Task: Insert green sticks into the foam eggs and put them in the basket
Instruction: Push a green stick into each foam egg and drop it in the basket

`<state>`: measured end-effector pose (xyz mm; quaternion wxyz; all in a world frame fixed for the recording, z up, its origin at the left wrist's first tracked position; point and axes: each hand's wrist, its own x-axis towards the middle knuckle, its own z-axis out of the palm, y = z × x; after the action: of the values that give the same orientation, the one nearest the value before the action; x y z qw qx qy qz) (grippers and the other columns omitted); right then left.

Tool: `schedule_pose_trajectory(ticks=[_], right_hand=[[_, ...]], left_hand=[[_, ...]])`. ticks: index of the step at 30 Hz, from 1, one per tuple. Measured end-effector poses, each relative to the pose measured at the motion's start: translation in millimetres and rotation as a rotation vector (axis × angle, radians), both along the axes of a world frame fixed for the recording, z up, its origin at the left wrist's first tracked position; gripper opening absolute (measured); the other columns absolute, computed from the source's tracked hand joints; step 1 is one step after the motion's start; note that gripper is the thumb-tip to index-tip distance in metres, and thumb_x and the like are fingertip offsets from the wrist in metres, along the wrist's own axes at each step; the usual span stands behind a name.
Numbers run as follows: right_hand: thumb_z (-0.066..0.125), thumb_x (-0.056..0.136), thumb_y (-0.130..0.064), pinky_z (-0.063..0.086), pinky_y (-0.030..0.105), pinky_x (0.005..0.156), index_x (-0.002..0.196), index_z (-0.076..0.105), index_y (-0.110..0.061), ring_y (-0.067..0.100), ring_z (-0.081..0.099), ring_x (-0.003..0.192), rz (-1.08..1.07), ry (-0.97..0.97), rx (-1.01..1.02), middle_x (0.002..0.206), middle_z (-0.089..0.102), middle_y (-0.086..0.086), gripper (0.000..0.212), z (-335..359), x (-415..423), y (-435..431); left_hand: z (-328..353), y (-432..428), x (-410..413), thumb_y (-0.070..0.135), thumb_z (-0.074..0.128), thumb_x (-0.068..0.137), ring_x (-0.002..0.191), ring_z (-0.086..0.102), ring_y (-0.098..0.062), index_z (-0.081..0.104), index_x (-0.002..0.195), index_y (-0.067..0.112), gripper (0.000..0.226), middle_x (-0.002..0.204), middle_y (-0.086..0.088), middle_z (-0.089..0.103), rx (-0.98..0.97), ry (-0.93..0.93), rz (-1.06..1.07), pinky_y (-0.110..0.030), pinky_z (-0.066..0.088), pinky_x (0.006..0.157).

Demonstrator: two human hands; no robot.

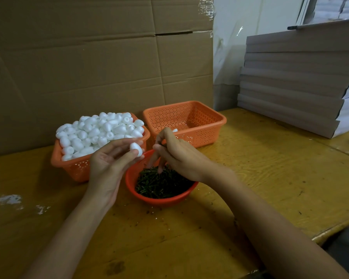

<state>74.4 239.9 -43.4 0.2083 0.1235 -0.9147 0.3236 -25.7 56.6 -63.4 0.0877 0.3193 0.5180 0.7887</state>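
A foam egg (136, 149) is gripped by the left hand (107, 164) — a green stick (162, 145) is pinched by the right hand (177, 156) over the bowl (161, 200).

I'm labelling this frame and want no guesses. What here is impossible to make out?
- Head view, right hand: whether it pinches one of the sticks; its curled fingers hide the tips.
- Head view, right basket: how many eggs it holds; the right hand covers its near corner.
- Head view, egg in the left hand: whether a stick is in it; fingers cover its underside.
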Motion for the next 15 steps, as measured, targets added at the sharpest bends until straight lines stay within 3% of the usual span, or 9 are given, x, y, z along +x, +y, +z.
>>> schedule_pose_trajectory(ticks=[8,13,15], right_hand=[[0.045,0.112,-0.023,0.053,0.043,0.076,0.103,0.064,-0.014,0.015,0.069,0.079,-0.101,0.008,0.259,0.095,0.073,-0.002,0.023,0.6,-1.1,4.3],[0.061,0.105,-0.029,0.041,0.029,0.072,0.11,0.075,-0.017,0.017,0.055,0.087,-0.126,0.068,0.317,0.1,0.056,0.004,0.019,-1.7,-2.2,6.9],[0.062,0.105,-0.031,0.045,0.033,0.073,0.111,0.076,-0.017,0.018,0.056,0.086,-0.155,0.079,0.309,0.098,0.057,0.004,0.021,-1.8,-2.8,7.5]], left_hand=[[-1.4,1.2,-0.3,0.011,0.086,0.071,0.104,0.077,-0.04,0.081,0.096,0.017,0.026,0.116,-0.018,0.078,-0.02,0.018,0.025,-0.032,0.065,0.082],[-1.2,0.4,-2.2,0.008,0.084,0.074,0.104,0.078,-0.039,0.08,0.095,0.016,0.022,0.114,-0.019,0.077,-0.016,-0.012,0.012,-0.03,0.065,0.081],[-1.4,0.8,-2.1,0.007,0.083,0.076,0.104,0.078,-0.039,0.081,0.096,0.016,0.022,0.115,-0.019,0.077,-0.015,-0.012,0.001,-0.029,0.064,0.081]])
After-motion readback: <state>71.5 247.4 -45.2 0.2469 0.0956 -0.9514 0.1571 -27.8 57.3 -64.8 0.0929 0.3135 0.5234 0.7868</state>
